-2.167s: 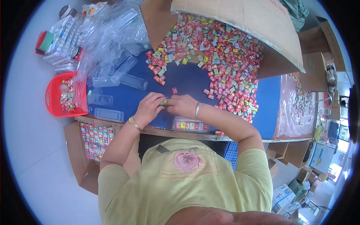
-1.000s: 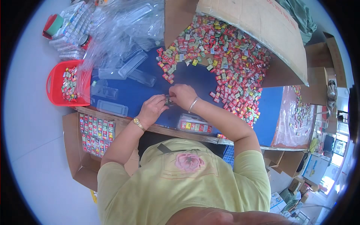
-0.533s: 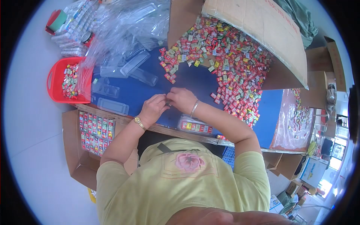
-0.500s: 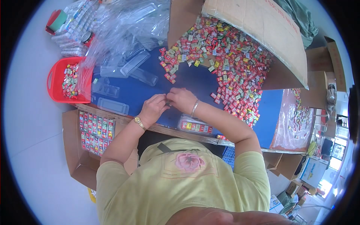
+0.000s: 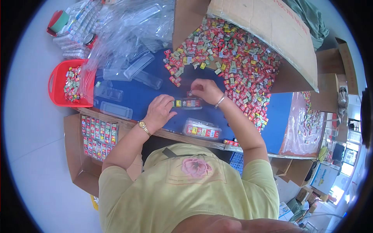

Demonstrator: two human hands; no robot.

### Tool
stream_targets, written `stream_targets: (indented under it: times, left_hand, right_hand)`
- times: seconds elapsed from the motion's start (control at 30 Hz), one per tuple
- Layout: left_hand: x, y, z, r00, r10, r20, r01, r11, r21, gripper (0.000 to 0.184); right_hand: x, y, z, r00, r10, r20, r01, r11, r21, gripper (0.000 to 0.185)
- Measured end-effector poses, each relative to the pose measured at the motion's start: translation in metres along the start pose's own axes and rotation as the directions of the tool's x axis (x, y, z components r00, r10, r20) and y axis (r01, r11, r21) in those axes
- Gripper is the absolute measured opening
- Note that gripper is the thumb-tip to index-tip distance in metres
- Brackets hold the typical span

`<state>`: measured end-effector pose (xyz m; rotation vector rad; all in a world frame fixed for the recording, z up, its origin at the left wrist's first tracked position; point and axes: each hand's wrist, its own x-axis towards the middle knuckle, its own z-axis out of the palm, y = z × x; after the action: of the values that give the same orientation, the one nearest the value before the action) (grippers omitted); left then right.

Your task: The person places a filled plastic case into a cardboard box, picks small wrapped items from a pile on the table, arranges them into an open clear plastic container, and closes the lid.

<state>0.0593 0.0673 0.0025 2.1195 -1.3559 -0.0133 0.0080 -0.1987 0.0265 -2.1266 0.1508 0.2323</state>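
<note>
My left hand [image 5: 159, 112] grips the left end of a clear plastic tray [image 5: 196, 108], its fingers above the end and its thumb below. A short row of small coloured boxes [image 5: 186, 103] lies in that tray. Just above the tray's right part, my right hand [image 5: 208, 92] pinches a small pale box [image 5: 190, 93], mostly hidden by the fingertips. Nearer my body, a filled clear plastic case [image 5: 202, 129] shows a row of similar boxes.
A large pile of small boxes [image 5: 241, 58] spills from a tipped carton [image 5: 268, 29]. Empty plastic trays [image 5: 116, 110] lie on the left of the blue table. A red basket [image 5: 54, 91] stands far left, above a carton [image 5: 74, 155] holding packed rows.
My right hand has moved right, away from my left hand. The row of boxes in the tray, hidden before, now shows. My left hand has barely moved.
</note>
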Motion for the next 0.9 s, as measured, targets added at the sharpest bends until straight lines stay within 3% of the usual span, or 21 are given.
stream_targets:
  times: [0.17, 0.37, 0.5, 0.6, 0.73, 0.87, 0.9]
  left_hand:
    - [0.018, 0.014, 0.004, 0.991, 0.125, 0.038, -0.127, 0.992, 0.030, 0.036]
    - [0.012, 0.002, 0.021, 0.986, 0.159, 0.053, -0.158, 0.987, -0.011, 0.039]
    - [0.005, 0.000, 0.026, 0.992, 0.123, 0.007, -0.123, 0.992, -0.027, 0.034]
    - [0.003, -0.002, 0.031, 0.992, 0.120, -0.026, -0.121, 0.992, -0.039, 0.030]
    - [-0.001, -0.008, 0.034, 0.992, 0.117, -0.047, -0.120, 0.991, -0.065, 0.030]
    - [-0.002, -0.005, 0.024, 0.990, 0.111, -0.093, -0.121, 0.987, -0.108, 0.041]
    - [0.000, -0.001, 0.014, 0.994, 0.051, -0.096, -0.058, 0.996, -0.065, 0.044]
  right_hand:
    - [-0.008, 0.008, 0.002, 0.999, 0.028, 0.030, -0.029, 1.000, 0.011, 0.017]
    - [-0.011, 0.001, 0.014, 0.998, 0.005, 0.066, -0.006, 1.000, 0.008, 0.013]
    - [-0.004, 0.000, 0.034, 0.989, -0.093, 0.117, 0.109, 0.986, -0.130, 0.016]
    - [-0.007, -0.007, 0.049, 0.988, -0.133, 0.077, 0.153, 0.879, -0.451, 0.016]
    - [-0.007, 0.006, 0.059, 0.971, -0.223, 0.087, 0.235, 0.825, -0.514, 0.019]
    - [-0.026, 0.003, 0.017, 0.918, -0.389, -0.075, 0.333, 0.860, -0.387, 0.025]
    - [-0.030, 0.001, 0.015, 0.917, -0.392, -0.071, 0.336, 0.858, -0.387, 0.025]
